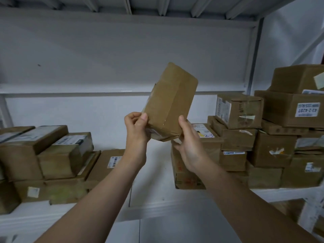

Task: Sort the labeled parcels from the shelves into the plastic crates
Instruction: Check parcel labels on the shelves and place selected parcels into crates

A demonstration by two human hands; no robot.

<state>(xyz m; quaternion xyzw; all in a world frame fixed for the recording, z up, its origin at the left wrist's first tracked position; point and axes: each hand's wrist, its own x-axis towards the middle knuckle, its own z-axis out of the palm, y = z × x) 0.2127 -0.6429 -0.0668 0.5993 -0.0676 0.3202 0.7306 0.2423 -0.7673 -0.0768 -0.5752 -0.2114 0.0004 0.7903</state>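
I hold a small brown cardboard parcel [171,100] up in front of the white shelf, tilted with its top leaning right. My left hand [137,128] pinches its lower left corner between thumb and fingers. At the lower right corner, my right hand [188,146] grips it, thumb on the front face and fingers under the bottom edge. The side facing me is plain taped cardboard; a bit of label shows by the left thumb. No plastic crates are in view.
Stacked labeled parcels [52,155] fill the shelf [154,172] at the left. A taller pile of cardboard boxes [263,137] stands at the right, reaching the shelf upright [252,55]. Bare white shelf surface lies between the two piles, under my hands.
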